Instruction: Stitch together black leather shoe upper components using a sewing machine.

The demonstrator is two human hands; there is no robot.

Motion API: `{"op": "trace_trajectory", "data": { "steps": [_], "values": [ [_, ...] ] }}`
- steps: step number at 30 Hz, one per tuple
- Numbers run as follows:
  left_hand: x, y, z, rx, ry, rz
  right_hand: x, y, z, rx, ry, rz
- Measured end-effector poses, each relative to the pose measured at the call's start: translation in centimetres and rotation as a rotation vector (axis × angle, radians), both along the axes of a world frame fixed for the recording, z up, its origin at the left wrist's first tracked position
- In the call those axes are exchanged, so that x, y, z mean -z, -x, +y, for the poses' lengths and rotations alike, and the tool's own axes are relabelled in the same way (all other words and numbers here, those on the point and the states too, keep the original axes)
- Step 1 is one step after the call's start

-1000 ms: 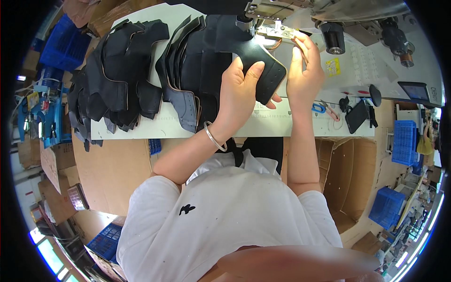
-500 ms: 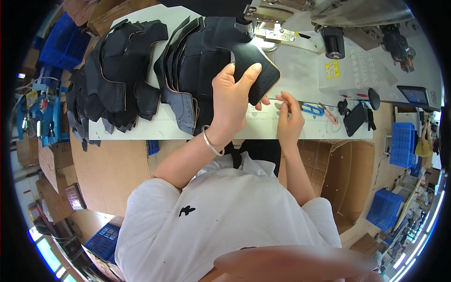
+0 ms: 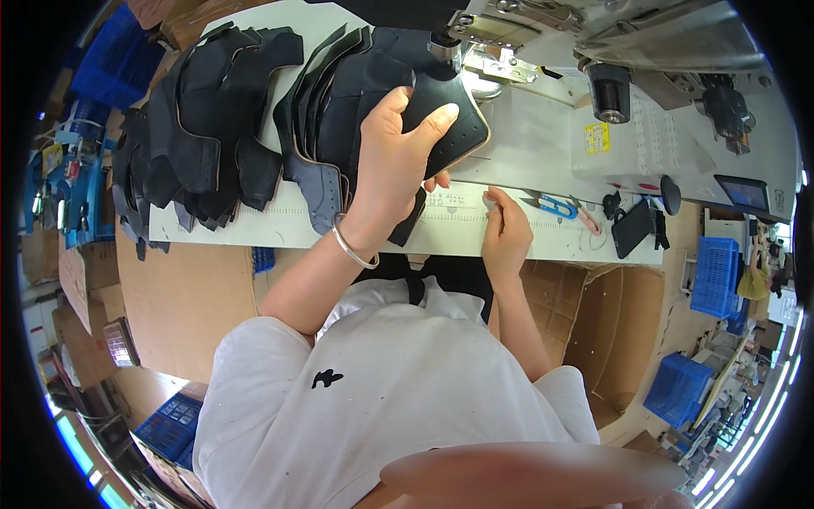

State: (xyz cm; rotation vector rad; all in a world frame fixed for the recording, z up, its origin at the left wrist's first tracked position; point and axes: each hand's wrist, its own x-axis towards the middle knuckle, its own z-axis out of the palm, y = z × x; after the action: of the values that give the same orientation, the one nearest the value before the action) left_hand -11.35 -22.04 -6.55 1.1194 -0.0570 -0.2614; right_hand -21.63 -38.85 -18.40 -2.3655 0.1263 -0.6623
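Note:
My left hand (image 3: pixel 392 157) is closed on a black leather piece (image 3: pixel 465 129), thumb on top near a row of small punched holes. The piece's far end lies by the metal foot of a sewing machine (image 3: pixel 485 64). Just left of this hand, several black pieces (image 3: pixel 315 114) stand overlapped in a fanned stack, one showing a grey underside. Over the table's front edge, my right hand (image 3: pixel 507 233) is open, fingers loosely bent and holding nothing I can see. Blue thread snips (image 3: pixel 555 206) and a pink-handled tool (image 3: pixel 588 222) lie to its right.
Another heap of black leather pieces (image 3: pixel 199 127) covers the table's left end. A black object (image 3: pixel 632 227) lies near the right end, beside a white box (image 3: pixel 619 144). An open cardboard box (image 3: pixel 619 339) stands below the table's right side.
My left hand and its leather piece have shifted slightly left in the picture. My right hand has moved lower and left, its fingers more bent. The whole view has shifted a little too.

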Motion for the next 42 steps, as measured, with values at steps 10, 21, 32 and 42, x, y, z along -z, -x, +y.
{"op": "trace_trajectory", "data": {
  "steps": [10,21,32,42],
  "values": [
    [-0.2,-2.0,1.2,0.052,-0.116,-0.064,0.4,-0.1,0.1,0.019,0.027,-0.035],
    [-1.5,-4.1,2.5,0.158,-0.295,-0.131,0.7,-0.1,-0.1,0.0,0.027,-0.05],
    [-2.2,-6.3,3.1,0.219,-0.371,-0.169,0.8,-0.1,-0.1,0.005,0.024,-0.052],
    [-2.6,-7.7,3.1,0.223,-0.4,-0.171,0.9,-0.1,-0.1,0.0,0.035,-0.055]
  ]
}}
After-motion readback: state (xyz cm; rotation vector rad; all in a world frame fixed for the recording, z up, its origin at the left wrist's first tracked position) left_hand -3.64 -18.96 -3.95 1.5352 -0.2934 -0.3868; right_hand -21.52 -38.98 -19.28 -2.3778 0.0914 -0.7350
